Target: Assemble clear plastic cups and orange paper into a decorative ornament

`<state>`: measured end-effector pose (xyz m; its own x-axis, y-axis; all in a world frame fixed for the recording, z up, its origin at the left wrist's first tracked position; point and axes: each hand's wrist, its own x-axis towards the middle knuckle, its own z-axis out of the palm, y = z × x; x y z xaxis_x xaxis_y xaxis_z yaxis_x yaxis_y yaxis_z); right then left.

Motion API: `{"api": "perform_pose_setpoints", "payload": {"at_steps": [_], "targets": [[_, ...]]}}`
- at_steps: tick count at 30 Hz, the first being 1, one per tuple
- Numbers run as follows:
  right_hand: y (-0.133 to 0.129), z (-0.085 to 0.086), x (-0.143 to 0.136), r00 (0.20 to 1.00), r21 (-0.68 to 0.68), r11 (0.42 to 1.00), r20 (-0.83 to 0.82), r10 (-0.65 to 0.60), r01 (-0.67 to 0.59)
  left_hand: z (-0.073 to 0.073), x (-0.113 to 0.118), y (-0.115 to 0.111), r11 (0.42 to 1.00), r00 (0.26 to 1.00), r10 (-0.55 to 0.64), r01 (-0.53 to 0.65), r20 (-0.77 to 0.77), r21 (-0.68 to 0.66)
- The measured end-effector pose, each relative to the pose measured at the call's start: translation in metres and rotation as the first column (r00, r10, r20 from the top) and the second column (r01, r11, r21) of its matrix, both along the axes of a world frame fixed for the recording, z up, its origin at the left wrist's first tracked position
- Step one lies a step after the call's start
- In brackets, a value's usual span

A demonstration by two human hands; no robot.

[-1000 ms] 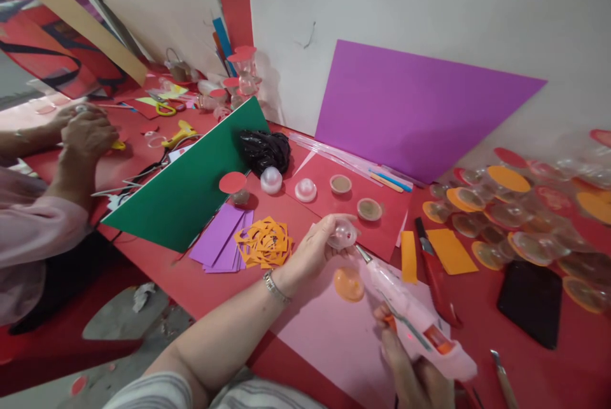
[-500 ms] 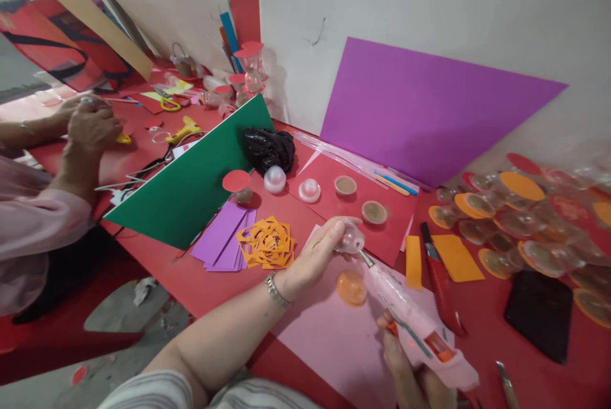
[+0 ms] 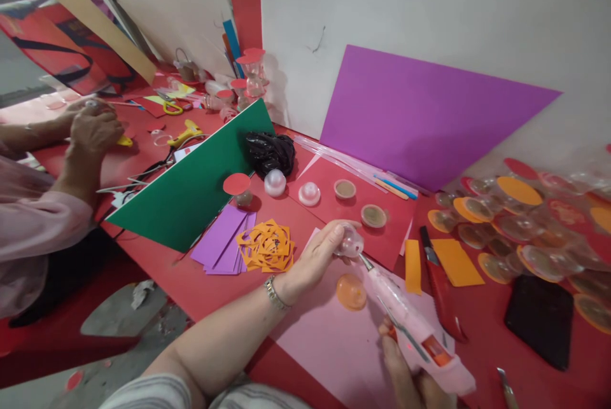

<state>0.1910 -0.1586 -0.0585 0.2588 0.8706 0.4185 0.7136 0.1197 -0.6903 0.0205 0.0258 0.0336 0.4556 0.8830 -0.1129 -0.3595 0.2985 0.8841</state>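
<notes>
My left hand (image 3: 319,259) is closed around a small clear plastic cup (image 3: 350,241), its narrow end turned toward the right. In my right hand (image 3: 405,371) is a pink hot glue gun (image 3: 415,326), with a finger at its orange trigger. The metal nozzle points up and left, right at the cup's narrow end; I cannot tell whether they touch. Below the cup an orange translucent dome (image 3: 351,292) lies on a pink sheet (image 3: 315,339). Beyond my hands, two small cups of brown grains (image 3: 344,189) and a clear empty-looking cup (image 3: 309,193) rest on red card.
A green board (image 3: 191,193) stands at the left, near a black plastic bag (image 3: 270,153). Purple strips (image 3: 223,243) and orange cut-outs (image 3: 267,245) lie before it. At right are a red cutter (image 3: 442,288), a black phone (image 3: 539,320) and piled hourglass shapes (image 3: 520,224). A co-worker's hands (image 3: 93,126) work far left.
The view has shifted very slightly. Both my hands keep nearly the same pose, with the nozzle still at the cup's end.
</notes>
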Motion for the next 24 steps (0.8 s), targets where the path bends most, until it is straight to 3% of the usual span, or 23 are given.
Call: {"api": "perform_pose_setpoints", "payload": {"at_steps": [3, 7, 14, 24], "targets": [[-0.001, 0.001, 0.000, 0.976, 0.069, 0.997, 0.214, -0.045, 0.030, 0.000, 0.000, 0.000, 1.000, 1.000, -0.003, 0.003, 0.003, 0.009], [0.001, 0.003, 0.002, 0.874, 0.139, 0.990, 0.484, -0.046, -0.025, -0.002, -0.001, -0.001, 1.000, 1.000, -0.003, 0.003, 0.008, 0.010], [0.003, 0.005, 0.006, 0.943, 0.104, 0.995, 0.332, -0.035, 0.000, -0.001, -0.001, 0.000, 1.000, 1.000, -0.005, 0.005, -0.007, 0.014], [0.008, 0.011, -0.003, 0.949, 0.130, 0.991, 0.307, -0.076, 0.037, 0.001, -0.002, -0.002, 1.000, 1.000, -0.011, 0.011, -0.014, 0.014]]}}
